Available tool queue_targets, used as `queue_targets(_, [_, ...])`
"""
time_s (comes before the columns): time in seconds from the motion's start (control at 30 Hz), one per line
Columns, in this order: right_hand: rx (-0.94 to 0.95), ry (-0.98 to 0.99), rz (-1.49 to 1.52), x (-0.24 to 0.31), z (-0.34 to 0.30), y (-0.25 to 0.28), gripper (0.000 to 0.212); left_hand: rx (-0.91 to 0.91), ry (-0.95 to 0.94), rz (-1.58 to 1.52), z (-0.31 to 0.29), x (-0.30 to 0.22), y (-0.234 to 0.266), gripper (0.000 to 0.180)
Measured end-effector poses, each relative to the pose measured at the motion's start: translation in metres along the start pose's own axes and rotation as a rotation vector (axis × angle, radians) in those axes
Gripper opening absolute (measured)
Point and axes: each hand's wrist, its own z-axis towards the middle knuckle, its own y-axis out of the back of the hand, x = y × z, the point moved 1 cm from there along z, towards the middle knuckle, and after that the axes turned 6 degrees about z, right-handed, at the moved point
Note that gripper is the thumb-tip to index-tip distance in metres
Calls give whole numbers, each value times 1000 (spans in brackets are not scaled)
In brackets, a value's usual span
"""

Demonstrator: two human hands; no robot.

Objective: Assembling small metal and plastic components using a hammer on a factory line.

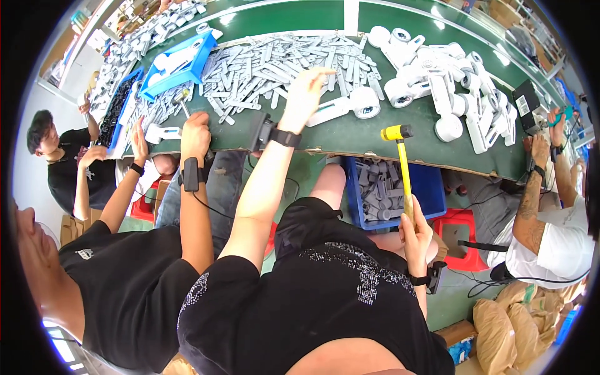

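Note:
My left hand (305,97) is raised over the green bench with its fingers stretched out toward the right, and nothing shows in them. Just below it on the bench lies a white plastic part (331,111) with a long arm and a round end. Behind the hand spreads a heap of flat grey plastic strips (250,69). My right hand (415,228) is wrapped round the lower handle of a mallet (403,165), held upright in front of the bench edge. The mallet has a yellow handle and a yellow and black head.
White round-ended parts (431,75) are piled at the right of the bench. Below the edge stands a blue bin (431,194) of grey pieces. A blue tray (150,90) sits at left. Co-workers sit on both sides; the left one's hand (195,131) holds a small hammer.

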Motion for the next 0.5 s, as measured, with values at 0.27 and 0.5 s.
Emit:
queue_targets(0.27, [23,31,-11,0,-2,0,51,113,236,142,-27,-26,-14,19])
queue_targets(0.5, [32,29,39,-1,-2,0,51,-2,50,340,-34,-27,-18,23])
